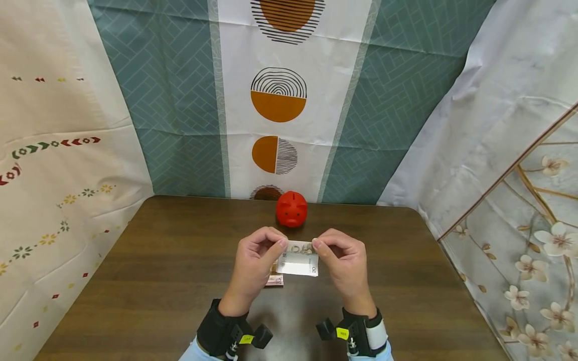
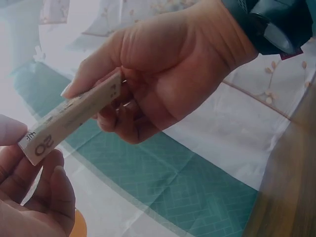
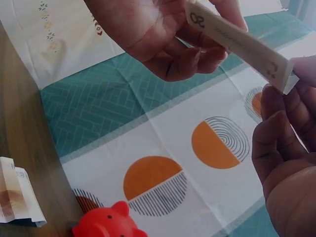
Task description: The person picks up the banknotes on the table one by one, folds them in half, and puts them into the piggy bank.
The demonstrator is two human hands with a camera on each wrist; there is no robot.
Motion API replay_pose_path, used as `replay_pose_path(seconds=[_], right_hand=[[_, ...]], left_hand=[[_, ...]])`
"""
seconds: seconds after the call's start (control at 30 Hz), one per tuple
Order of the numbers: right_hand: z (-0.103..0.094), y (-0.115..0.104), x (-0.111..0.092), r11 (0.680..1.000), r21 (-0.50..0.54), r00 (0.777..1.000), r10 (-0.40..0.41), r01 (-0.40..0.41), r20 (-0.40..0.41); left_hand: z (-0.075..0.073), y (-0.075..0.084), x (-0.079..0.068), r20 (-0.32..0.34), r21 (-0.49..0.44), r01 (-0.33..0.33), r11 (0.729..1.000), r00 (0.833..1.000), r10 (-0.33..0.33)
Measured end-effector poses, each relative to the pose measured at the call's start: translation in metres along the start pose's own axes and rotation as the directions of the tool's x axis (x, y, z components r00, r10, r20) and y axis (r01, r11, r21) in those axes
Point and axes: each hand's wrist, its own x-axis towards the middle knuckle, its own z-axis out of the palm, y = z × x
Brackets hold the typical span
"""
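Both hands hold a pale banknote (image 1: 299, 260) marked 20 over the middle of the table. My left hand (image 1: 258, 265) pinches its left end between thumb and fingers. The other end sits between the thumb and fingers of my right hand (image 1: 344, 263). Seen from the left wrist, the banknote (image 2: 74, 118) shows a fold along its length. More folded paper money (image 1: 274, 281) lies on the table below, partly hidden by the left hand and the held note. Beyond the hands stands a red piggy bank (image 1: 291, 209), its slot on top.
The brown wooden table (image 1: 180, 250) runs back to a green and white patterned cloth (image 1: 180, 100). A cream cloth (image 1: 58, 200) hangs at the left, a white floral cloth (image 1: 510, 225) at the right. Both wrists wear black straps with small cameras.
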Motion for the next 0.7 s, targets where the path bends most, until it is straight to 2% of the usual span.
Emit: replay_pose_path(seconds=[0.3, 0.47, 0.7], right_hand=[[0.0013, 0.0001, 0.0003, 1.0, 0.003, 1.0, 0.006, -0.006, 0.005], [0.0028, -0.0007, -0.0004, 0.999, -0.033, 1.0, 0.026, -0.026, 0.009], [0.0025, 0.0004, 0.0011, 1.0, -0.013, 1.0, -0.02, 0.02, 0.019]], left_hand=[[0.0021, -0.0002, -0.0026, 0.032, 0.101, 0.003, 0.995, 0.999, -0.006], [0.0031, -0.0018, -0.0023, 0.036, 0.105, -0.009, 0.994, 0.999, 0.005], [0.0072, 0.0019, -0.0036, 0.044, 0.12, 0.024, 0.992, 0.999, -0.029]])
